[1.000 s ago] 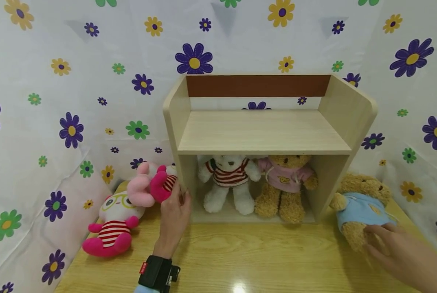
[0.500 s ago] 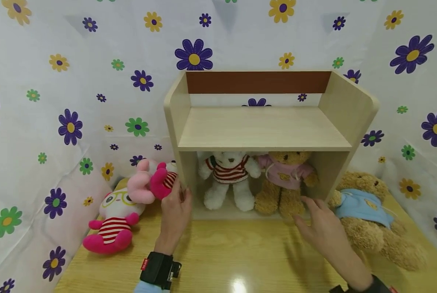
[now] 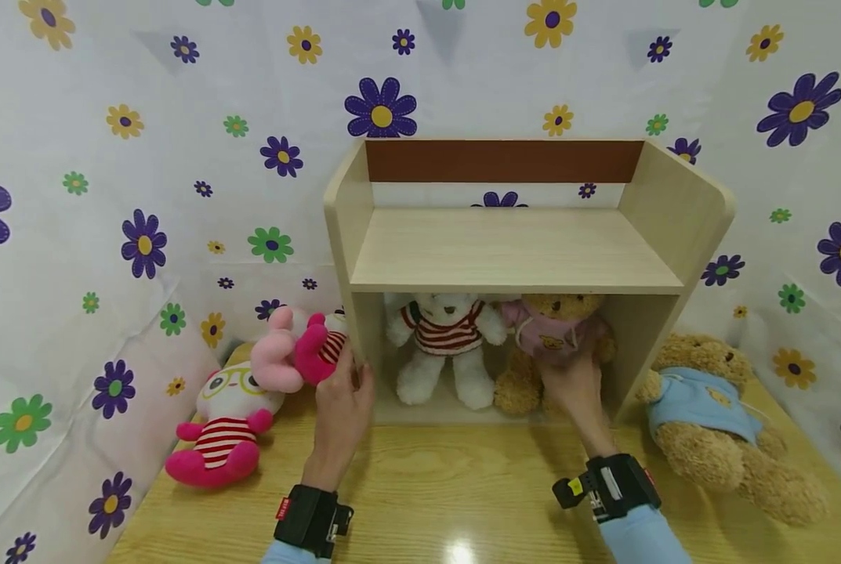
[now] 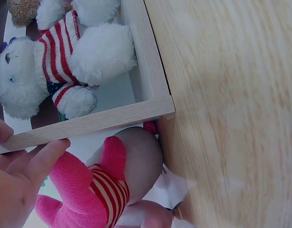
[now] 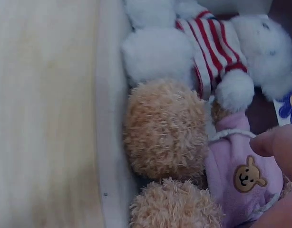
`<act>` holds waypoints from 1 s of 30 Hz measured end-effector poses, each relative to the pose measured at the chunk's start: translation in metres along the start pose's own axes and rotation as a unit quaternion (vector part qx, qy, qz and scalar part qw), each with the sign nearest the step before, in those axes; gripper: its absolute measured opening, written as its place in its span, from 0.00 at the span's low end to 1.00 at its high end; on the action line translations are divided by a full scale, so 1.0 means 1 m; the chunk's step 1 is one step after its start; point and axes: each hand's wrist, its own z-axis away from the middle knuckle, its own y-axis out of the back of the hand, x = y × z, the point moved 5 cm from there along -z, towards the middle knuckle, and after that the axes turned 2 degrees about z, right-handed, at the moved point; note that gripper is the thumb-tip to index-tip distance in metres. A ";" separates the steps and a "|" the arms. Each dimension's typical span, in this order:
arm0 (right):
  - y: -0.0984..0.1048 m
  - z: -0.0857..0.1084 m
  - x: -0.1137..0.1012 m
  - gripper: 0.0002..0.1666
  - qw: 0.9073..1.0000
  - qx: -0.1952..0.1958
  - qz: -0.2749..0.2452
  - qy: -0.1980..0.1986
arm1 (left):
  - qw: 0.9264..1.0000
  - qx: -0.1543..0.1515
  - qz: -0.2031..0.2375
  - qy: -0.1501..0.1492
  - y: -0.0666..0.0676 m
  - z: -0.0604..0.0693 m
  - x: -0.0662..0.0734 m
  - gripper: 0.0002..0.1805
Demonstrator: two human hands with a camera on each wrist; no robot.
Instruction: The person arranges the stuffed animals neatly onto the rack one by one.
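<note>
At the left side panel (image 4: 103,119) of the wooden shelf unit (image 3: 515,251), my left hand (image 3: 341,419) (image 4: 22,183) grips the front edge, with thumb and fingers on opposite faces. Inside the lower compartment, a brown bear in a pink hoodie (image 3: 547,335) (image 5: 241,175) sits right of a white bear in a striped shirt (image 3: 450,337) (image 4: 60,52) (image 5: 212,52). My right hand (image 3: 577,395) (image 5: 284,156) reaches to the pink-clad bear's front, its visible fingers spread by the hoodie; some fingertips are hidden.
Left of the shelf are a pink-and-white plush with yellow glasses (image 3: 226,427), a pale pink plush (image 3: 275,356) and a smaller magenta striped plush (image 3: 319,348). A brown bear in blue (image 3: 709,411) lies to the right. A flowered cloth (image 3: 265,196) hangs behind.
My right hand has left the blue-clad bear and moved left, then forward into the lower compartment to the pink-clad bear. My left hand has stayed at the panel.
</note>
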 end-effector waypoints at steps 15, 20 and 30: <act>-0.005 -0.016 -0.002 0.27 0.998 -0.051 0.031 -0.020 | 1.000 0.020 -0.013 -0.015 0.004 0.000 -0.001 0.29; -0.018 -0.015 -0.012 0.34 0.996 -0.089 0.014 -0.008 | 1.000 0.016 -0.010 -0.012 0.004 0.000 -0.001 0.29; -0.032 -0.010 -0.023 0.47 0.996 -0.082 0.020 -0.002 | 1.000 0.018 -0.014 -0.013 0.001 0.001 -0.001 0.29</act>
